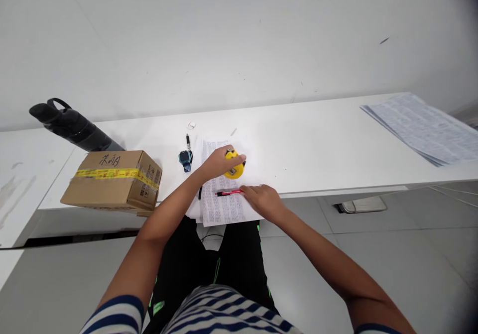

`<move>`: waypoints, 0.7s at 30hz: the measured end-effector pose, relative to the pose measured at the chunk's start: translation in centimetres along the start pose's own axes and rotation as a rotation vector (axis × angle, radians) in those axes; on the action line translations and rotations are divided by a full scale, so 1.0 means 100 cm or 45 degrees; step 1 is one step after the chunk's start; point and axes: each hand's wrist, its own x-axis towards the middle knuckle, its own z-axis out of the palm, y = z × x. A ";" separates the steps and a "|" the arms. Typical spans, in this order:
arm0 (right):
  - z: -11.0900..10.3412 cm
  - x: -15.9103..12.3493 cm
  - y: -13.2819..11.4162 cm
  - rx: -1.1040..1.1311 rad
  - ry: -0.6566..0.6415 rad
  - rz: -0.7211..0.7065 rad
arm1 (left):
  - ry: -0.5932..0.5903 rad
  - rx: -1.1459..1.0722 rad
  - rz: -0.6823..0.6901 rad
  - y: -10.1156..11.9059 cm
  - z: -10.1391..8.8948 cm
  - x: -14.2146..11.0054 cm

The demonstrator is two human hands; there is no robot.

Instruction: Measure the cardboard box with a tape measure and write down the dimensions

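A yellow tape measure (234, 167) is gripped in my left hand (218, 163), just above the printed papers (220, 212). My left thumb lies across its top. Below it, a red pen with a dark front part (227, 192) lies sideways over the sheets, its dark end pointing left. The fingertips of my right hand (265, 202) close on the pen's right end, and that hand rests low over the papers' right edge. My fingers hide the pen's right tip. Part of a thin black object (200, 192) shows at the papers' left edge.
Left of the papers are a cardboard box (104, 179) with yellow tape, a dark bottle (78, 130) behind it, a watch-like device (185, 158) and another pen (188, 141). More printed sheets (421, 125) lie at the far right of the white table (317, 145), which backs onto a wall.
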 end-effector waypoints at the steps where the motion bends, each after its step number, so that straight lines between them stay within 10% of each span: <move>1: -0.001 -0.007 -0.001 0.032 0.096 -0.058 | -0.001 -0.017 0.005 -0.002 0.004 0.011; 8: -0.038 0.021 0.047 0.241 0.904 0.067 | -0.112 -0.278 -0.022 -0.036 0.014 0.038; 15: -0.004 0.183 0.098 1.170 0.493 0.414 | -0.206 -0.207 0.014 -0.036 0.013 0.034; 21: 0.014 0.183 0.087 1.088 0.344 0.490 | -0.237 -0.086 0.046 -0.034 0.018 0.034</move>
